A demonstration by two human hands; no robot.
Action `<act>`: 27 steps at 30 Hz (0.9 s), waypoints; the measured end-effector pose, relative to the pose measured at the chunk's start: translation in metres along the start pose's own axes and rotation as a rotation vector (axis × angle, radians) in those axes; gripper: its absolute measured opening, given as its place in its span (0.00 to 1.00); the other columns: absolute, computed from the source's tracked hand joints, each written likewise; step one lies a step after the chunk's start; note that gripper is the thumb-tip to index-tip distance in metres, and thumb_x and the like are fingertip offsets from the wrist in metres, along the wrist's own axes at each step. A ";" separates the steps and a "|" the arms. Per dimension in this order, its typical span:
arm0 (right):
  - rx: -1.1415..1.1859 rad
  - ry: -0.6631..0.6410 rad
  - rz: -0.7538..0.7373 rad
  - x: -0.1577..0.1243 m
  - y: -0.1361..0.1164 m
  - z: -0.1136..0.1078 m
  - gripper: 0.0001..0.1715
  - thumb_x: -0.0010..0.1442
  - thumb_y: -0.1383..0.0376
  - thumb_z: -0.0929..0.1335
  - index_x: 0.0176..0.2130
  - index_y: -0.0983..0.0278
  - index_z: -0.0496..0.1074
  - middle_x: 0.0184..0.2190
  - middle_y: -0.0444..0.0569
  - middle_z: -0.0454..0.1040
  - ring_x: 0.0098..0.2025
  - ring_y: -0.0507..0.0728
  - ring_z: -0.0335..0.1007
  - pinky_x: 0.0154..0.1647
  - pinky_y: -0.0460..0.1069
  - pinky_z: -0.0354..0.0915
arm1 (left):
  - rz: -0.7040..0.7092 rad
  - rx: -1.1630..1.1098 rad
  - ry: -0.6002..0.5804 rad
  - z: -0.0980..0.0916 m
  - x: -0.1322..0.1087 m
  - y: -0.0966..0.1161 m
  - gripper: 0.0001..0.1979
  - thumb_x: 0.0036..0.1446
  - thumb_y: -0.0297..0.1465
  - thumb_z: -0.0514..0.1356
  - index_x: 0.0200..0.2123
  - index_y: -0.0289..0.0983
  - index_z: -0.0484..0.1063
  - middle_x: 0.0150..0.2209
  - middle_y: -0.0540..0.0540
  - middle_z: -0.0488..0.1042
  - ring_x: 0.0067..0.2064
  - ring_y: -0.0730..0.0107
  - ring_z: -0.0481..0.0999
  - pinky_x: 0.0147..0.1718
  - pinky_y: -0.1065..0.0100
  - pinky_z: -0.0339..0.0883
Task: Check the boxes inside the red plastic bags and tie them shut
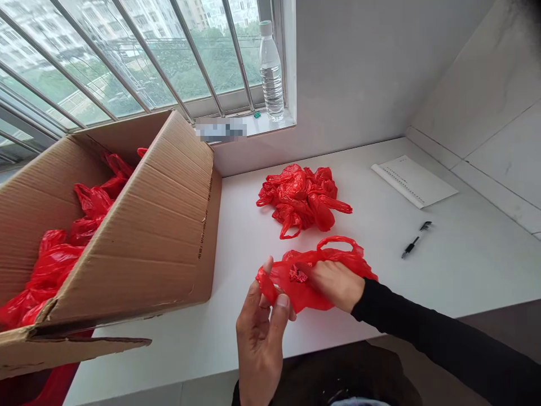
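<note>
The bag (310, 296) on the counter (177, 355) is open: left hand (262, 330) fingers pinching its handle, right hand (338, 282) inside, finger grip unclear. The pile (296, 192) and boxed bags (59, 265) lie crumpled, untouched.

"How's the bag (307, 295)?"
"Red, crumpled, spread on the tabletop (465, 265), one handle (265, 283) raised at the left, another looped on its far side."
"And the patterned patch (298, 274)?"
"Small, red and dark; whether inside, unclear."
</note>
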State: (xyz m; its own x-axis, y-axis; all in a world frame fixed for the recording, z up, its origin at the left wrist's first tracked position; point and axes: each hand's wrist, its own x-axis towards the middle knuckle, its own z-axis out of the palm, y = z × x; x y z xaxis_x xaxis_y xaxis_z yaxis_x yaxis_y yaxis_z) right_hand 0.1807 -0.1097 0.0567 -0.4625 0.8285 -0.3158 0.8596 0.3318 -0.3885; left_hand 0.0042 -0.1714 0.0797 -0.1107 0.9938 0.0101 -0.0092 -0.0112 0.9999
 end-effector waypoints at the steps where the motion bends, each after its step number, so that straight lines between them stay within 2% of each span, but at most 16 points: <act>1: -0.004 -0.001 0.005 0.004 -0.001 0.001 0.11 0.66 0.74 0.64 0.45 0.64 0.72 0.36 0.50 0.81 0.35 0.58 0.79 0.28 0.49 0.55 | -0.006 0.019 0.017 0.002 -0.001 0.000 0.20 0.63 0.39 0.66 0.58 0.53 0.75 0.33 0.50 0.79 0.30 0.71 0.73 0.35 0.69 0.76; 3: -0.018 -0.004 0.011 0.009 -0.001 0.002 0.08 0.67 0.73 0.64 0.40 0.64 0.73 0.34 0.50 0.81 0.35 0.59 0.79 0.28 0.49 0.54 | -0.023 0.050 0.050 0.004 -0.002 0.001 0.19 0.62 0.40 0.66 0.57 0.52 0.76 0.38 0.49 0.81 0.33 0.70 0.75 0.34 0.70 0.77; 5: -0.030 0.001 0.015 0.011 0.000 0.002 0.09 0.67 0.73 0.64 0.36 0.64 0.72 0.32 0.50 0.80 0.34 0.58 0.78 0.27 0.49 0.53 | -0.044 0.072 0.060 0.002 -0.001 0.000 0.20 0.63 0.40 0.65 0.58 0.52 0.76 0.43 0.48 0.82 0.34 0.71 0.76 0.37 0.71 0.77; 9: -0.050 0.046 0.046 0.006 0.003 -0.005 0.10 0.69 0.74 0.62 0.40 0.64 0.72 0.34 0.50 0.80 0.33 0.57 0.78 0.26 0.49 0.55 | -0.072 0.063 0.053 -0.004 0.002 -0.003 0.22 0.65 0.41 0.64 0.62 0.54 0.72 0.52 0.47 0.80 0.35 0.73 0.76 0.40 0.70 0.78; 14: -0.112 0.125 0.201 0.001 0.000 -0.010 0.16 0.74 0.70 0.57 0.43 0.66 0.72 0.35 0.57 0.81 0.35 0.61 0.80 0.28 0.50 0.60 | -0.050 0.079 0.112 -0.004 0.003 -0.005 0.27 0.63 0.41 0.65 0.65 0.53 0.69 0.47 0.46 0.81 0.35 0.70 0.76 0.36 0.69 0.78; 17: -0.136 0.154 0.254 0.002 -0.004 -0.006 0.17 0.76 0.66 0.57 0.44 0.66 0.71 0.34 0.57 0.81 0.35 0.63 0.81 0.26 0.50 0.60 | -0.043 0.076 0.138 0.000 0.002 -0.004 0.28 0.63 0.42 0.65 0.66 0.52 0.68 0.49 0.45 0.81 0.39 0.67 0.79 0.40 0.65 0.79; 21: -0.141 0.169 0.230 0.005 -0.006 -0.001 0.16 0.76 0.64 0.57 0.43 0.66 0.71 0.33 0.54 0.81 0.34 0.63 0.82 0.26 0.50 0.59 | -0.033 0.046 0.099 0.002 0.003 -0.003 0.28 0.65 0.39 0.64 0.67 0.50 0.67 0.49 0.43 0.82 0.47 0.61 0.81 0.46 0.61 0.79; 24: -0.131 0.176 0.189 0.006 -0.004 -0.004 0.16 0.76 0.65 0.57 0.42 0.65 0.70 0.33 0.52 0.81 0.34 0.61 0.81 0.26 0.50 0.57 | -0.018 0.040 0.104 0.001 0.004 -0.004 0.27 0.65 0.38 0.65 0.66 0.50 0.69 0.48 0.44 0.82 0.42 0.67 0.80 0.43 0.67 0.78; 27: -0.103 0.180 0.142 0.008 -0.002 -0.009 0.14 0.76 0.63 0.58 0.43 0.63 0.69 0.32 0.48 0.80 0.33 0.59 0.81 0.25 0.50 0.56 | -0.013 0.035 0.118 0.002 0.006 -0.004 0.26 0.64 0.37 0.66 0.64 0.51 0.71 0.39 0.48 0.81 0.33 0.73 0.75 0.39 0.70 0.76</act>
State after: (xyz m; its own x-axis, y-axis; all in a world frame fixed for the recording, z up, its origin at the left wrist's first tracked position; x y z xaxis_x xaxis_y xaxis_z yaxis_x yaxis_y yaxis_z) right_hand 0.1772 -0.0998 0.0627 -0.2978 0.9339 -0.1981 0.9349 0.2433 -0.2583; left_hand 0.0053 -0.1650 0.0755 -0.2274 0.9738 -0.0022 0.0227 0.0075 0.9997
